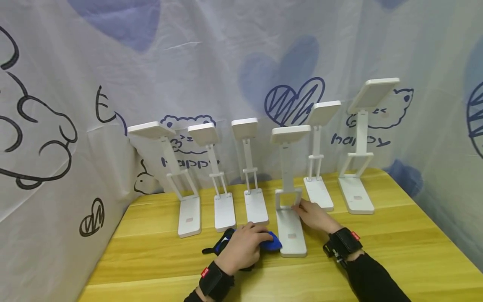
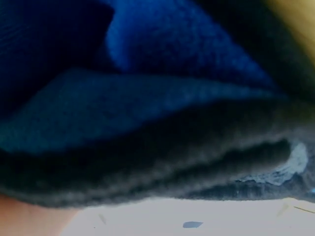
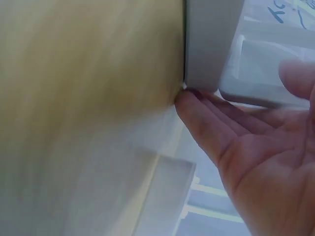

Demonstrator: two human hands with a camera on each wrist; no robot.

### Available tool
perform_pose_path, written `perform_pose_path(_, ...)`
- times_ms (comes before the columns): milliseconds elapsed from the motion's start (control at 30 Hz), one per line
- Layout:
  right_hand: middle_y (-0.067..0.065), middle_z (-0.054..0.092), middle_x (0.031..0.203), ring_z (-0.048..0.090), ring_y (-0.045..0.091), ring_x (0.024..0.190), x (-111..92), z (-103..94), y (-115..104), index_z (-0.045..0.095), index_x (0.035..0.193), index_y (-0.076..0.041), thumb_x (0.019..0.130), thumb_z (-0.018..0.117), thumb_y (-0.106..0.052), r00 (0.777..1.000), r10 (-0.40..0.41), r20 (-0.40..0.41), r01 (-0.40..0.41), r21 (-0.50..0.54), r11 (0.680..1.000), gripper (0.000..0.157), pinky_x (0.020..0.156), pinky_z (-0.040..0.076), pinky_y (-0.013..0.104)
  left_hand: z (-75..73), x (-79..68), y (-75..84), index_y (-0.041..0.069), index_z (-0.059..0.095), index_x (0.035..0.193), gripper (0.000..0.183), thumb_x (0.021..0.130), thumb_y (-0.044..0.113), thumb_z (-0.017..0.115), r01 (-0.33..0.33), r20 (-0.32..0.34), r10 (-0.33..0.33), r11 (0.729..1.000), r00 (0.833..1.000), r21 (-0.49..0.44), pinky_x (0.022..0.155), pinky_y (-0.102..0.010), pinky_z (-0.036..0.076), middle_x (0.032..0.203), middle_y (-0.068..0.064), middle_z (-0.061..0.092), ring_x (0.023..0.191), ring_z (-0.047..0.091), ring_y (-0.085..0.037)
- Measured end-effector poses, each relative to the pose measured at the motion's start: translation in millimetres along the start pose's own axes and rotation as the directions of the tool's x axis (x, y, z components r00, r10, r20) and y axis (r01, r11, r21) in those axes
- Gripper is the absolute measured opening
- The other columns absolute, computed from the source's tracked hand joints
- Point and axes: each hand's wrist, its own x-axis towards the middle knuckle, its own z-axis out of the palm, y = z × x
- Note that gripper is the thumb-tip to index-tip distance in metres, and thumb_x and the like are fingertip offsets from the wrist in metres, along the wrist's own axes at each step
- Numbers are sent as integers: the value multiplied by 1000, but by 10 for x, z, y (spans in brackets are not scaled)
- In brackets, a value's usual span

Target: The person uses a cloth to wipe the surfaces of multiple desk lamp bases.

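Observation:
In the head view my left hand (image 1: 243, 245) grips a bunched blue cloth (image 1: 272, 242) with black edging, just left of a white desk lamp (image 1: 292, 235). The blue fleecy fabric fills most of the left wrist view, its dark folded edge (image 2: 147, 142) close to the camera. My right hand (image 1: 316, 214) holds that lamp on its right side, at the hinge between base and lower arm. Seen from the right wrist, its fingers (image 3: 204, 123) touch the end of the lamp's base (image 3: 210, 44), with the thumb by the arm bracket. The lamp stands unfolded, head tilted forward.
Several similar white lamps stand unfolded along the back: three to the left, one of them (image 1: 190, 216) furthest out, and two to the right, the tallest (image 1: 356, 195) outermost. A patterned curtain (image 1: 226, 75) hangs behind the yellow wooden table (image 1: 151, 256).

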Motion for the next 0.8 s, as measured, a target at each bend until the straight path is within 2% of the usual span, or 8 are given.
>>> perform_pose_path(33,0,36,62,34,13,52,-7,-4,-3,58,103,-5,100,46,-24,1000,-6,-4,6,-19,1000,23,54,31,31,-3,-11,-12,26,68,113,43,87,-2,50,11,0,-11,1000,1000,1,84,-38,50,118,0,63,100,55,-21)
perform_pose_path(200,-2,36,59,33,11,50,-85,-67,-71,60,84,-7,97,51,-21,999,-41,16,43,-119,992,21,53,31,30,-23,-71,-66,24,67,117,43,86,-2,50,74,21,-74,997,997,1,88,-43,48,123,-3,62,102,54,-23)
perform_pose_path(233,-2,41,60,35,10,52,-105,-85,-102,61,83,-6,97,52,-20,999,-42,28,46,-134,990,21,54,33,30,-29,-78,-76,24,67,117,43,86,-1,50,85,25,-85,996,996,2,88,-44,48,123,-3,62,102,54,-24)
perform_pose_path(333,1,55,69,43,11,59,-165,-133,-215,65,88,-4,94,56,-19,995,-58,82,71,-170,983,19,57,39,32,-37,-83,-100,24,67,117,43,86,-1,50,98,32,-98,995,995,9,88,-46,49,122,-3,63,102,55,-24)
perform_pose_path(433,7,63,82,49,13,66,-211,-150,-333,66,103,-2,91,60,-19,992,-64,111,84,-193,978,21,61,44,35,-32,-82,-119,24,68,116,43,86,-1,50,97,34,-98,995,995,19,87,-46,49,121,-3,63,101,55,-25)
perform_pose_path(533,11,66,88,55,19,72,-244,-145,-428,66,107,0,90,62,-19,993,-44,107,66,-215,974,26,66,49,39,-16,-79,-137,24,68,115,42,86,0,51,94,35,-95,995,995,24,86,-46,49,121,-3,63,99,55,-25)
perform_pose_path(633,15,68,104,61,27,90,-268,-130,-498,64,113,1,88,65,-19,992,-56,111,81,-233,969,32,79,52,46,-4,-80,-150,24,68,115,41,86,1,52,100,40,-101,995,994,29,86,-46,49,120,-3,64,98,55,-24)
perform_pose_path(800,19,62,120,53,35,112,-292,-61,-569,64,116,-3,85,68,-20,979,-102,176,139,-215,967,36,94,45,52,8,-80,-162,24,68,116,39,86,3,54,110,61,-112,993,992,41,86,-46,49,121,-2,63,99,55,-24)
